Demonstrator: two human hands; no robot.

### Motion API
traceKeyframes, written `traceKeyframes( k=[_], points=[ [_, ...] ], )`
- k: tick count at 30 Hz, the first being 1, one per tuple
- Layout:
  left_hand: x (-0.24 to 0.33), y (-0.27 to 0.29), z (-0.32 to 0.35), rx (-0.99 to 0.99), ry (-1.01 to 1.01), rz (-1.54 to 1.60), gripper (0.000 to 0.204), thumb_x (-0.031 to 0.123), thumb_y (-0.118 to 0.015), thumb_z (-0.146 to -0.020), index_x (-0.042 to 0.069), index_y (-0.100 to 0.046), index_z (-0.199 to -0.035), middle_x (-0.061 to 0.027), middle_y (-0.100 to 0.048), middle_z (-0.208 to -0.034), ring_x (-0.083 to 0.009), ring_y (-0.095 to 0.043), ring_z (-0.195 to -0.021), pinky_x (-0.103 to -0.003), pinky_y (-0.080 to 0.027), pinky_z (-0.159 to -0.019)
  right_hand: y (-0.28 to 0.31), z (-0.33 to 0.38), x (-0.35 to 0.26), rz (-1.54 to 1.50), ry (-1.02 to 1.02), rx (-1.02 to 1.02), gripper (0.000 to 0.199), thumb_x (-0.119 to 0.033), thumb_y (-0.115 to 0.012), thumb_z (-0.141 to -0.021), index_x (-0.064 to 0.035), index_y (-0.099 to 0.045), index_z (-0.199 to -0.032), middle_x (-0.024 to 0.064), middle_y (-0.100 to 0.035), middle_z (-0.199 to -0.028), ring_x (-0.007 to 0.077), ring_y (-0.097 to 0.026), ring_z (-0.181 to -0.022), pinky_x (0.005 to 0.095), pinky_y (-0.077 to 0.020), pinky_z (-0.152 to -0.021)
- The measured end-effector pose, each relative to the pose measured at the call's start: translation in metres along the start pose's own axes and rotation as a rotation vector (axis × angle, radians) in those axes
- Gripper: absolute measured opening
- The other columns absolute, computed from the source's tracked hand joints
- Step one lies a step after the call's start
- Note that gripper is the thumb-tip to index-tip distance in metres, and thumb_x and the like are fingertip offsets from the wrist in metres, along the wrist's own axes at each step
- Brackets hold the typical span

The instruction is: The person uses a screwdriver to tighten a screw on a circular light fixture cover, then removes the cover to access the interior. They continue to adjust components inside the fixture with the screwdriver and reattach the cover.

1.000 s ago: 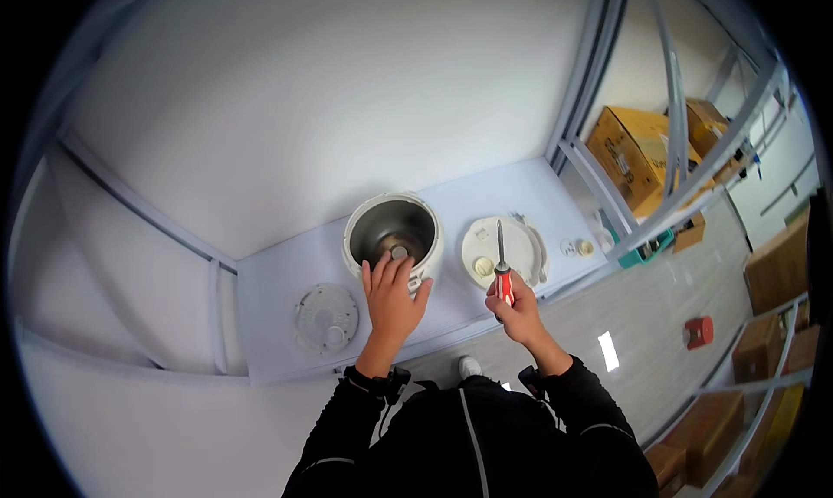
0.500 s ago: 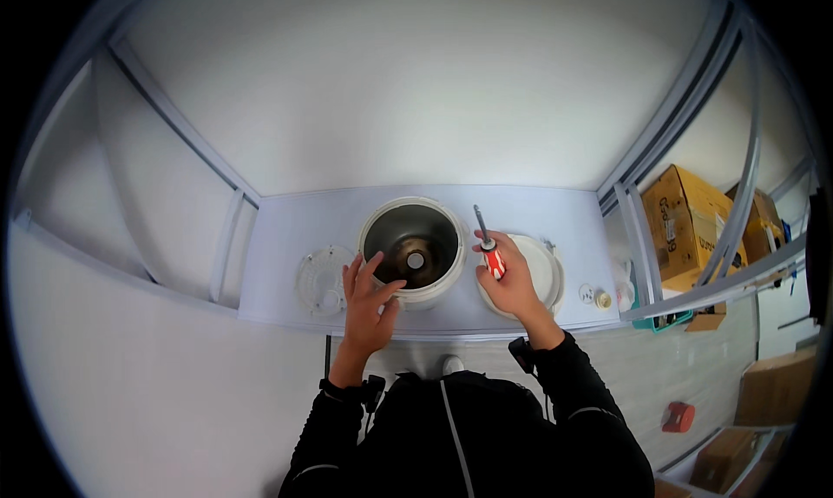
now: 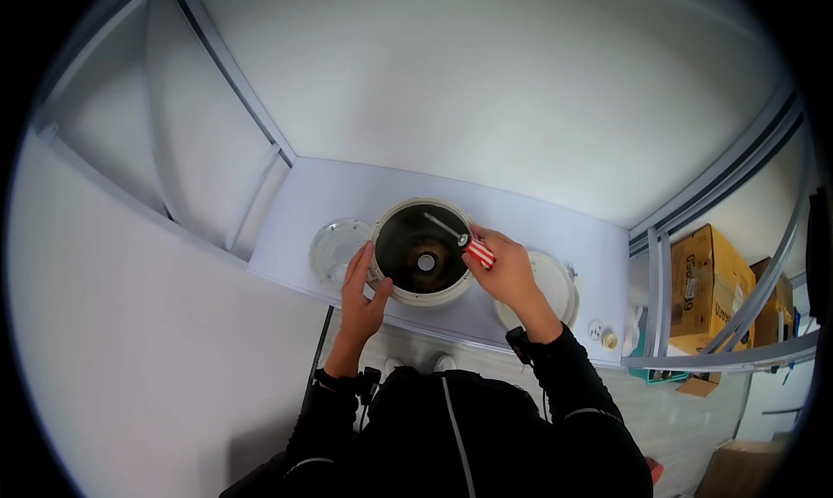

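A round white rice cooker body (image 3: 423, 299) stands on the table in front of me, its dark metal inside facing up with a pale round piece at the centre of its bottom. My left hand (image 3: 363, 303) rests against the cooker's left side, fingers stretched along the wall and thumb near the rim. At the right rim, my right hand (image 3: 510, 277) is closed on a screwdriver (image 3: 479, 252) with a red and white handle. Its metal shaft points up and left over the cooker's opening. Some right fingers reach the cooker's outer side and are partly hidden.
Left of the cooker lies a clear round plastic part (image 3: 334, 248). A white round lid-like part (image 3: 555, 290) sits on the right, near a small disc (image 3: 595, 329) and a small cream-coloured roll (image 3: 609, 341). Grey frame posts (image 3: 658, 281) and cardboard boxes (image 3: 707, 285) are beyond the table's right end.
My right hand has moved left to the cooker's rim, and the screwdriver now tilts over the opening. My left hand has flattened against the cooker's side. The whole view has turned.
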State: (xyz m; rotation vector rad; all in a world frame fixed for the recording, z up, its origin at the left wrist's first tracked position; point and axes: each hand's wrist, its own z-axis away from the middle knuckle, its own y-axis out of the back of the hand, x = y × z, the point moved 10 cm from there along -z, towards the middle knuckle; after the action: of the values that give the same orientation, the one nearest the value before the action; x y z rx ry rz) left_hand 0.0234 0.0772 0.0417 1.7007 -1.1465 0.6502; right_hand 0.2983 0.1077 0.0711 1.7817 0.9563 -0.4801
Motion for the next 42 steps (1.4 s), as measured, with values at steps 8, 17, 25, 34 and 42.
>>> traceKeyframes(
  k=[8, 17, 25, 34, 42],
  points=[
    [-0.015, -0.01, -0.006, -0.029, -0.026, -0.003, 0.064, 0.008, -0.055, -0.101, -0.003, -0.038, -0.162, -0.0237, -0.042, -0.164, -0.0395, -0.034, -0.156, -0.046, -0.025, -0.128, 0.004, 0.011, -0.013, 0.051, -0.037, 0.013, 0.027, -0.019, -0.083, -0.086, 0.0008, -0.073, -0.102, 0.0205, -0.076, -0.119, 0.0401, -0.075, -0.095, 0.0432, -0.0607, -0.08],
    [-0.046, -0.002, -0.019, 0.114, 0.047, -0.098, 0.058, 0.02, -0.056, -0.107, -0.003, -0.042, -0.158, -0.0241, -0.045, -0.161, -0.042, -0.038, -0.151, -0.048, -0.029, -0.126, 0.009, 0.034, -0.022, 0.056, -0.041, 0.03, 0.028, -0.015, -0.084, -0.086, 0.0, -0.075, -0.108, 0.02, -0.077, -0.115, 0.0381, -0.076, -0.094, 0.0414, -0.0604, -0.08],
    [-0.111, 0.058, 0.002, 0.346, 0.29, -0.163, 0.041, 0.018, -0.068, -0.1, 0.002, -0.063, -0.137, -0.0202, -0.064, -0.13, -0.036, -0.062, -0.118, -0.047, -0.05, -0.102, 0.016, 0.03, -0.029, 0.019, -0.09, 0.047, 0.021, -0.012, -0.082, -0.087, 0.0011, -0.073, -0.101, 0.0175, -0.076, -0.11, 0.0326, -0.074, -0.093, 0.0376, -0.0574, -0.082],
    [-0.213, 0.125, 0.014, 0.082, 0.703, -0.559, 0.055, 0.022, -0.07, -0.092, 0.007, -0.058, -0.144, -0.0195, -0.062, -0.131, -0.0416, -0.064, -0.119, -0.052, -0.052, -0.101, -0.015, 0.01, -0.099, -0.143, -0.022, 0.017, 0.02, -0.004, -0.08, -0.086, -0.0001, -0.071, -0.103, 0.0145, -0.073, -0.103, 0.0301, -0.072, -0.088, 0.0357, -0.0561, -0.077],
    [-0.276, 0.121, -0.004, -0.174, 0.709, -0.528, 0.061, 0.038, -0.068, -0.092, 0.007, -0.058, -0.144, -0.0215, -0.071, -0.126, -0.0411, -0.068, -0.118, -0.051, -0.054, -0.101, -0.093, -0.015, -0.148, -0.126, -0.049, 0.064, 0.022, -0.001, -0.076, -0.086, 0.0017, -0.07, -0.107, 0.0166, -0.072, -0.102, 0.0317, -0.071, -0.091, 0.0361, -0.0562, -0.081]
  ],
)
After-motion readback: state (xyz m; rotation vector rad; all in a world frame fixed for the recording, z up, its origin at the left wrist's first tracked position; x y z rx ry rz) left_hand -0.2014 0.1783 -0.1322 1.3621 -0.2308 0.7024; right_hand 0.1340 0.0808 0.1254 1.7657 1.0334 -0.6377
